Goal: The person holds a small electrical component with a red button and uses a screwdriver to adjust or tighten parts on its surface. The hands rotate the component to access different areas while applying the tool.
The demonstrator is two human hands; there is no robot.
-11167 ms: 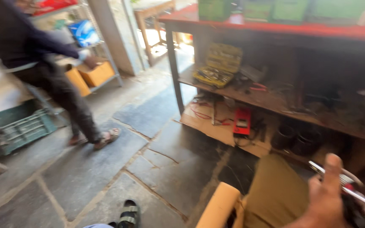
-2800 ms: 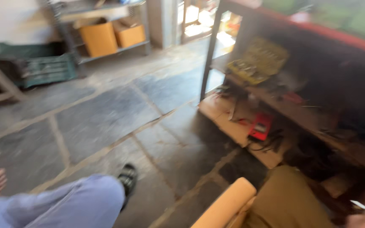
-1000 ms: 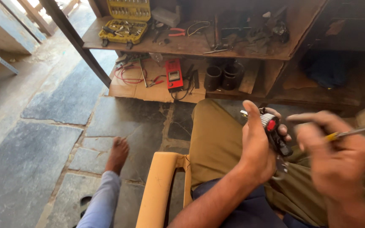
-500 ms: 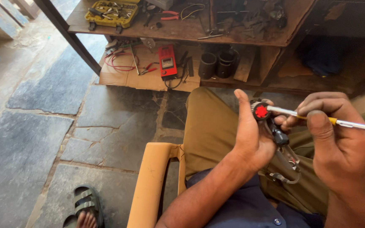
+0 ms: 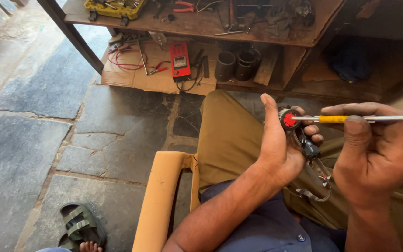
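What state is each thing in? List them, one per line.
left hand: closed around the switch part
switch part: held, red face toward the tool tip
right hand: gripping the tool
tool: level, tip at the red face
wires: hanging loose
red meter: lying flat on cardboard

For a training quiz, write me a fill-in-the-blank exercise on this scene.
1. The left hand holds a small part with a ____ centre.
2. The right hand holds a tool with a ____ band.
3. The tool's tip touches the ____.
4. The red meter lies on ____.

Missing: red; yellow; part; cardboard
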